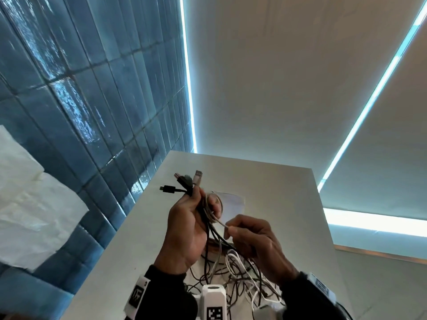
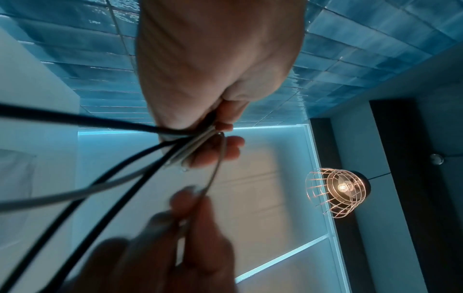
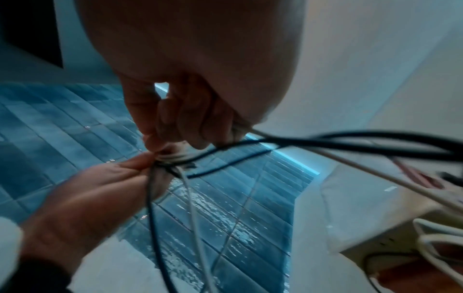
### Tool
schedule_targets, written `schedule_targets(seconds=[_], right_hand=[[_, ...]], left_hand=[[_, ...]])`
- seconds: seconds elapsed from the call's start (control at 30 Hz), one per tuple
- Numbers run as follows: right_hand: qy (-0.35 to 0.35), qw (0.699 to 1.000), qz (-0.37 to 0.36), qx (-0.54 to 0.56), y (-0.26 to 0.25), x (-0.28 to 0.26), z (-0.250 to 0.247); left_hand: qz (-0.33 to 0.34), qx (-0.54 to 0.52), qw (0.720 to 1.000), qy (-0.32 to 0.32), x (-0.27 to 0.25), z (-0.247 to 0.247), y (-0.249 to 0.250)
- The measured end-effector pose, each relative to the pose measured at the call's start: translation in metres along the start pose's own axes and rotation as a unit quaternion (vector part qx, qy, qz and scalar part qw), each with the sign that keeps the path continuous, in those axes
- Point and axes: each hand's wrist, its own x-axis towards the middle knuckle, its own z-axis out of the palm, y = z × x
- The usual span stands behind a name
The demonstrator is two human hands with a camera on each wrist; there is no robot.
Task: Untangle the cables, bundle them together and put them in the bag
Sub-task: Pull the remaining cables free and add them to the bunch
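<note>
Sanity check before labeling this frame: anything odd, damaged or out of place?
No damage visible. The left hand grips the cable bundle with connector ends sticking up; the right hand pinches a white cable. The loose cables below remain a tangled heap.

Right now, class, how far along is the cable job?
Done: several plug ends are gathered in the left hand. In hand: the right hand pinches a white cable by that bundle. Left: the tangle hanging below; no bag identifiable.
</note>
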Motion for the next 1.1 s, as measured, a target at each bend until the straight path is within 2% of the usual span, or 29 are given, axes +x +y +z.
schedule_targets(seconds=[0.07,0.2,0.33,0.67,0.77,0.9,1.0,1.1], right_hand=[[0.003,1.0,0.027,0.001,0.007,-0.001,-0.007],[0.012,0.997,0.071,-0.007,0.027,-0.002,-0.02],[0.009,0.996,0.091,-0.012,0.056,0.002,-0.03],[0.079,0.968,0.196,-0.132,0.139,-0.018,-0.078],[0.116,0.965,0.184,-0.145,0.134,-0.016,-0.074],[0.175,0.97,0.116,-0.12,0.09,0.003,-0.059],[0.159,0.985,0.03,-0.061,0.048,0.016,-0.04],[0.11,0.992,-0.04,-0.039,0.022,0.018,-0.021]], left_hand=[[0.006,-0.04,0.999,-0.024,-0.002,0.001,0.005],[0.025,-0.008,0.999,-0.046,-0.005,0.006,0.001],[0.042,0.026,0.997,-0.052,-0.006,0.006,0.0],[0.085,0.059,0.994,-0.041,-0.007,-0.003,0.02],[0.078,0.076,0.994,-0.027,-0.006,-0.005,0.02],[0.059,0.088,0.994,-0.005,0.0,-0.005,0.013],[0.04,0.093,0.995,0.008,0.002,-0.004,0.006],[0.03,0.115,0.993,0.023,0.002,-0.004,0.002]])
